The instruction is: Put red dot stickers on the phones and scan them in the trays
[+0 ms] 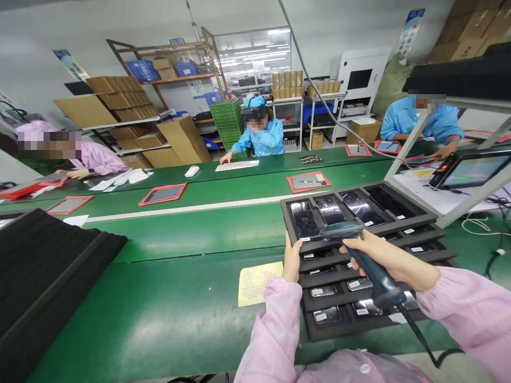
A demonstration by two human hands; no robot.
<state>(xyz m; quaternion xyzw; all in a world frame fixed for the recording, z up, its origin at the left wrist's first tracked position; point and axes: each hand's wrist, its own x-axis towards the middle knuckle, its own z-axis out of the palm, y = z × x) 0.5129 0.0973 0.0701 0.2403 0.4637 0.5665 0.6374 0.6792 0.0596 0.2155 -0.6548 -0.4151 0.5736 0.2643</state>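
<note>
A staggered stack of black foam trays [415, 215] lies on the green table, each tray holding several dark phone-like screens [305, 219] with white labels. My left hand [293, 260] grips the left edge of the upper trays, thumb on top. A dark handheld barcode scanner [361, 255] is gripped in my right hand [389, 259], its head over the top tray's near edge and its cable trailing off the table's front. Both sleeves are pink.
A yellow dotted sheet [255, 282] lies left of the trays. Black foam sheets [43, 271] pile up at the near left. Red-framed tablets [163, 193] ride the green conveyor. A lit monitor [473, 170] stands at right. Three other workers sit across the line.
</note>
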